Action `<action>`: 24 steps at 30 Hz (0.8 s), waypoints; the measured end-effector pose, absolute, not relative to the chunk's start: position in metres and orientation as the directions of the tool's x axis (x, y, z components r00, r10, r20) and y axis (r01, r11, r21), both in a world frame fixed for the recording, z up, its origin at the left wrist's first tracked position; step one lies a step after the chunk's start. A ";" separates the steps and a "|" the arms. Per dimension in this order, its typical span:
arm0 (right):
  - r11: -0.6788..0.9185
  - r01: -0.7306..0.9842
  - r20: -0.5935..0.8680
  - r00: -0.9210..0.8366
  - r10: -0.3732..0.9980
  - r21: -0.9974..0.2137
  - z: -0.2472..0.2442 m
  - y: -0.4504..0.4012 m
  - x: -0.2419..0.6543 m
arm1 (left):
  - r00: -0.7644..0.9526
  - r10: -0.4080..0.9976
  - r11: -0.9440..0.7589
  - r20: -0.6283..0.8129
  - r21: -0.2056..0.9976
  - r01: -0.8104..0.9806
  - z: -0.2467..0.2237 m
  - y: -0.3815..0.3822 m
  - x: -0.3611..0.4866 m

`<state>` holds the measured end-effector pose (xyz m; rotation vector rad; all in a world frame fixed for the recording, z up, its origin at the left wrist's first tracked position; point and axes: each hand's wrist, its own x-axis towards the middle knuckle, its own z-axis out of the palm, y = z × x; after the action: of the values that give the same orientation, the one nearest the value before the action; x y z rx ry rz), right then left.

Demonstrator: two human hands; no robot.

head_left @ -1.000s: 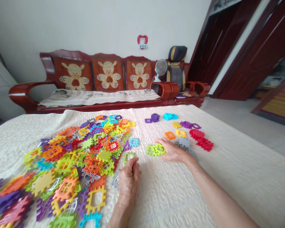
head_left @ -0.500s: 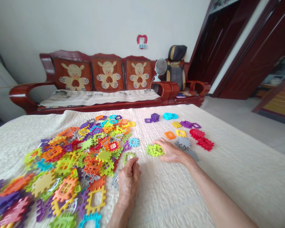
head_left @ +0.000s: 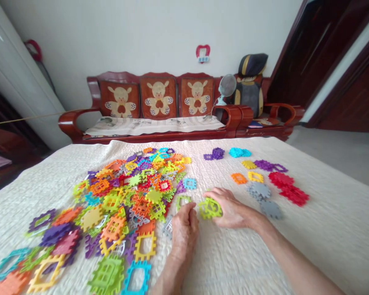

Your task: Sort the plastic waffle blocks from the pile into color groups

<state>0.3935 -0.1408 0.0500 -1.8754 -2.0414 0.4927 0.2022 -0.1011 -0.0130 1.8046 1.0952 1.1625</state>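
My right hand (head_left: 230, 209) has its fingers and thumb closed around a small bunch of light-green plastic building pieces (head_left: 209, 208), low over the tablecloth. Just left of it, my left hand (head_left: 186, 229) is closed with thumb and fingers together; anything inside them is hidden. Its fingertips are at the near edge of a light-green square frame piece (head_left: 181, 200), and I cannot tell whether they grip it. A grey window piece (head_left: 167, 226) lies beside my left wrist. Beyond the frame lies a light-blue window piece (head_left: 190, 183).
A big mixed heap of coloured pieces (head_left: 135, 200) spreads over the left of the white quilted cloth (head_left: 221, 262). To the right sit single-colour groups: grey (head_left: 259, 191), red (head_left: 290, 189), purple (head_left: 217, 153) and blue (head_left: 240, 152). A wooden sofa (head_left: 160, 137) stands behind.
The view has swung left. My right hand, with the green pieces, has come nearer to me and closer to my left hand, uncovering more grey pieces. My left hand stays by the green frame.
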 end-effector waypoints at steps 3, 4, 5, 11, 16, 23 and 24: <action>0.075 0.826 0.011 -0.083 0.996 -0.559 0.049 -0.139 0.403 | 0.245 0.888 -0.451 0.389 0.842 0.296 -0.015 -0.100 0.202; 0.063 0.813 0.030 -0.056 0.998 -0.578 0.048 -0.139 0.408 | 0.248 0.875 -0.478 0.416 0.823 0.306 -0.015 -0.100 0.202; 0.045 0.807 0.048 -0.021 0.999 -0.588 0.047 -0.138 0.414 | 0.251 0.861 -0.505 0.442 0.803 0.317 -0.016 -0.100 0.202; 0.041 0.814 0.070 -0.001 0.998 -0.579 0.032 -0.133 0.431 | 0.377 0.779 -0.623 0.500 0.680 0.387 -0.017 -0.104 0.204; 0.056 0.835 0.119 0.011 0.993 -0.548 0.027 -0.131 0.424 | 0.498 0.716 -0.696 0.488 0.546 0.466 -0.016 -0.110 0.205; 0.062 0.857 0.181 0.037 0.983 -0.511 0.021 -0.126 0.424 | 0.572 0.728 -0.680 0.377 0.506 0.531 -0.010 -0.112 0.205; 0.061 0.857 0.189 0.042 0.981 -0.511 0.020 -0.126 0.425 | 0.571 0.731 -0.675 0.374 0.516 0.527 -0.010 -0.112 0.205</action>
<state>0.4247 -0.1261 0.0204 -1.8292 -1.8484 0.3259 0.2048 -0.1125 -0.0097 2.4588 1.0257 0.8181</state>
